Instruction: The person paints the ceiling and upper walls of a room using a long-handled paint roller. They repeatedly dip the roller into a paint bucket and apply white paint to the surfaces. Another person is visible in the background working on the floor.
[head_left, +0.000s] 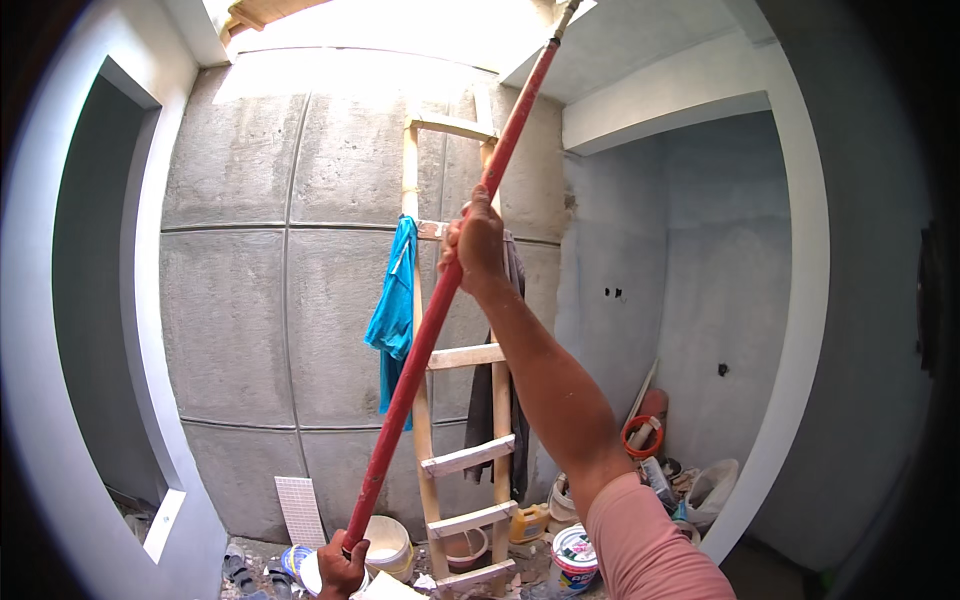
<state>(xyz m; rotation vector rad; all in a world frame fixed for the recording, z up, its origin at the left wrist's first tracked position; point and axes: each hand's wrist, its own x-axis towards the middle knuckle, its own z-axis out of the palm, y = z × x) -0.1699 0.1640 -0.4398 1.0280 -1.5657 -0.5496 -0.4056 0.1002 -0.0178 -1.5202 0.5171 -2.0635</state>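
A long red pole (420,350) runs diagonally from low centre up past the top edge, with a metal section at its upper end; whatever tops it is out of view. My right hand (475,240), raised on an outstretched arm, is closed around the pole's middle. My left hand (340,565) grips the lower end near the bottom edge. Behind the pole a wooden ladder (465,355) leans on the grey panelled wall (230,320), with a blue cloth (390,310) and a dark garment (480,440) hanging on it.
Buckets (390,535), a yellow jerrycan (530,522), a tile sheet (300,505) and debris crowd the wall's foot. An opening (100,280) is at left. A recess (710,290) at right holds an orange bucket (642,440) and sacks. Light comes from above.
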